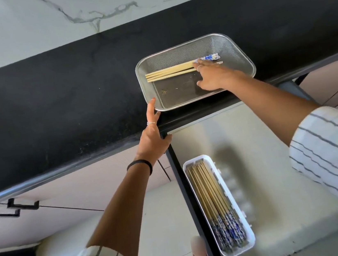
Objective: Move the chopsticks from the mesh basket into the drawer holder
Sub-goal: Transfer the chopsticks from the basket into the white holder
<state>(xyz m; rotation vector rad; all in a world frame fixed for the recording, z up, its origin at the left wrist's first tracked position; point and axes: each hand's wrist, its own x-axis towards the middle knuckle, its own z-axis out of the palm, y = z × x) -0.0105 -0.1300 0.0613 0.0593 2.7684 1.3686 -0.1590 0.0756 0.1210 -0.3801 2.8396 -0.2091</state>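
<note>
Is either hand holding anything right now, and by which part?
No closed grip shows. Right hand lies on the chopsticks near their patterned ends; left hand touches the mesh basket rim.

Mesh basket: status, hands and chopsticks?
Left hand open, steadying mesh basket corner. Right hand on chopsticks, grip unclear. Holder in drawer part-filled. Nothing in the way.

A rectangular steel mesh basket [195, 71] is sitting on the black stone counter [74, 101]. Inside the basket, the right hand [214, 75] is resting on bamboo chopsticks with blue-patterned ends [170, 72]. The left hand [153, 137] is touching the basket's near-left corner. Below the basket, a white plastic holder [218, 205] full of matching chopsticks is lying in the open drawer [278, 178].
</note>
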